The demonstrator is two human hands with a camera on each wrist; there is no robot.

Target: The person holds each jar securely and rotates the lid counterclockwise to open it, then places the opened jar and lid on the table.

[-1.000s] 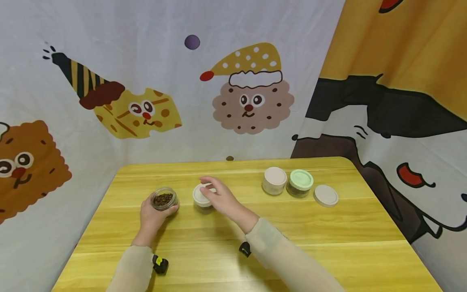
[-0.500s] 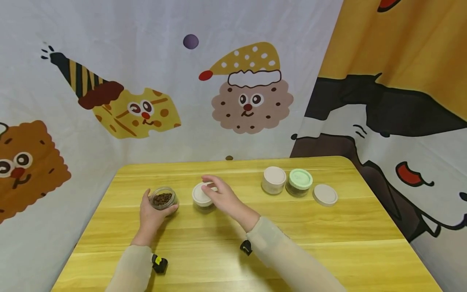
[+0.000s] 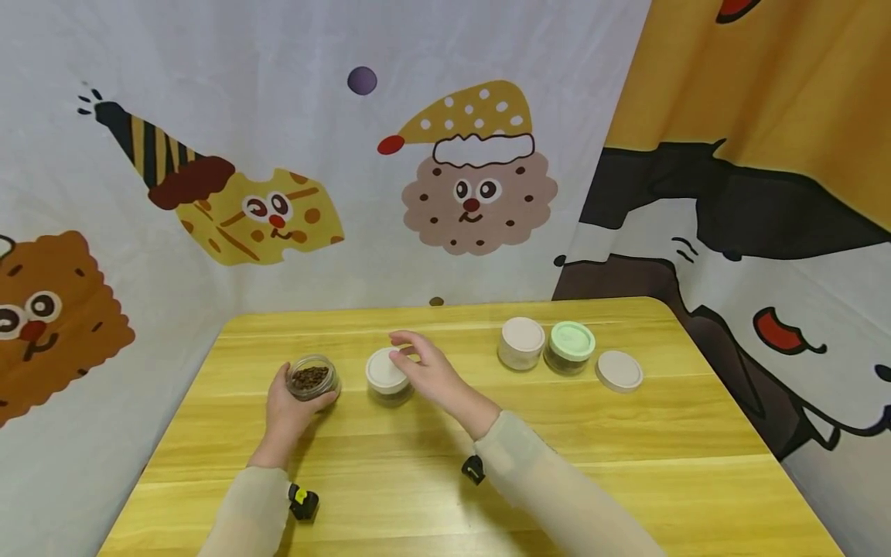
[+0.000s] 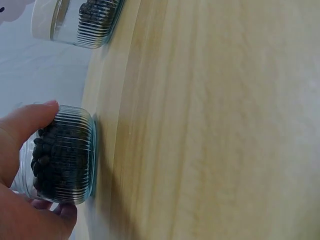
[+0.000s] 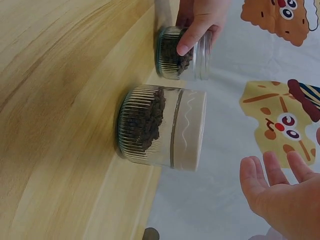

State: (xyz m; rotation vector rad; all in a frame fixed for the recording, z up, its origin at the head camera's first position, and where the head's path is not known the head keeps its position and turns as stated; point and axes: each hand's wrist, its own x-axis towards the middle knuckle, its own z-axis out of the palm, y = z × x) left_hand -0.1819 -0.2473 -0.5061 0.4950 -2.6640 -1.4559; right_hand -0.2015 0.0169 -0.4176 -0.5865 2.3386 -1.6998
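In the head view, my left hand (image 3: 287,410) grips an open glass jar (image 3: 311,377) of dark brown beans near the table's left side. Thumb and fingers wrap the ribbed glass of this jar (image 4: 67,155) in the left wrist view. Just right of it stands a second ribbed jar (image 5: 150,125), partly filled with dark brown bits and closed by a white lid (image 3: 387,370). My right hand (image 3: 435,375) hovers by that lid with fingers loosely bent. The right wrist view shows a gap between these fingers (image 5: 274,170) and the lid.
A jar with a pale pinkish lid (image 3: 522,344) and one with a green lid (image 3: 571,346) stand side by side at the back right. A loose white lid (image 3: 619,371) lies beside them on the wooden table (image 3: 390,495). A cartoon-print curtain (image 3: 292,116) hangs behind.
My right hand has drifted slightly right, uncovering more of the white lid. My left hand keeps its grip on the open jar, which stays in place.
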